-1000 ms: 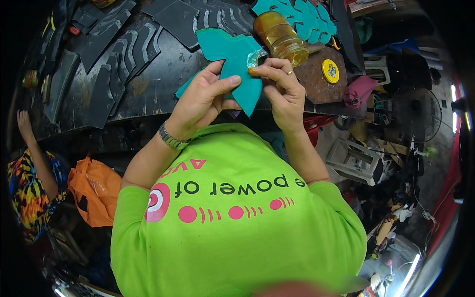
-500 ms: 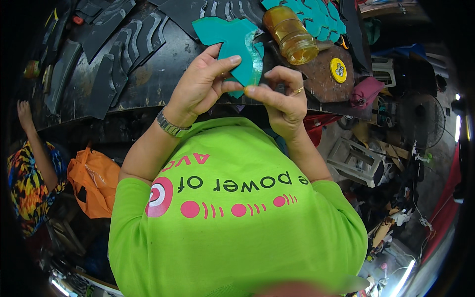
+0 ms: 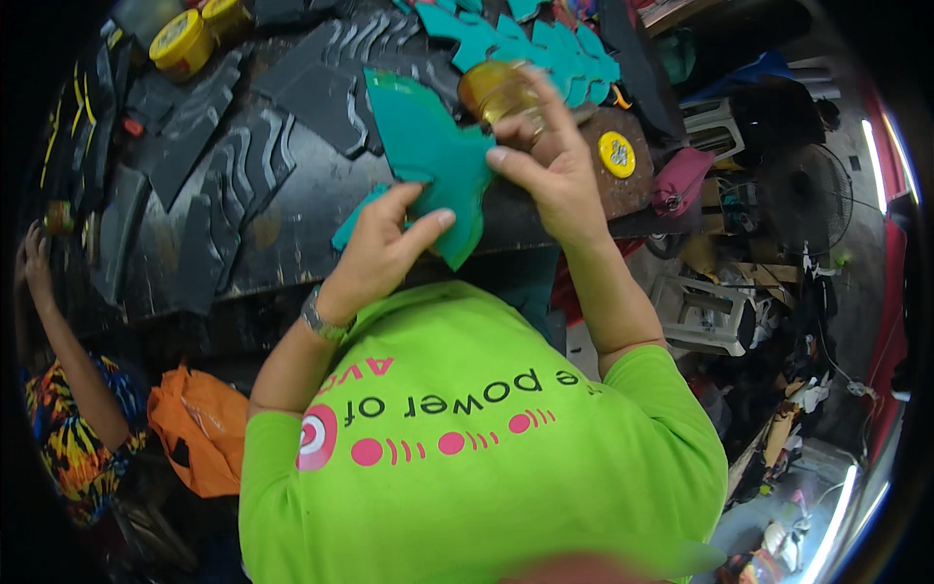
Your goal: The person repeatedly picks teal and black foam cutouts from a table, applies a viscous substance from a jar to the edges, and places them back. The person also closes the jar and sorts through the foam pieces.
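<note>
The teal cut-out sheet [image 3: 428, 156] is higher and more spread open than a moment ago, above the black table [image 3: 243, 243]. The left hand [image 3: 384, 248] pinches its near edge. The right hand [image 3: 545, 165] pinches its right side, beside the amber jar [image 3: 496, 88].

Place: a cluttered workshop is showing.
Evidence: cut tyre-tread pieces [image 3: 224, 165] are lying on the workbench [image 3: 292, 234]; teal cut-outs [image 3: 545, 44] and yellow-lidded tins [image 3: 180, 39] are crowding it.

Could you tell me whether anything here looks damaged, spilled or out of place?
Nothing stands out. Both hands, left hand and right hand, hold the teal cut-out sheet above the black workbench; no spill shows.
</note>
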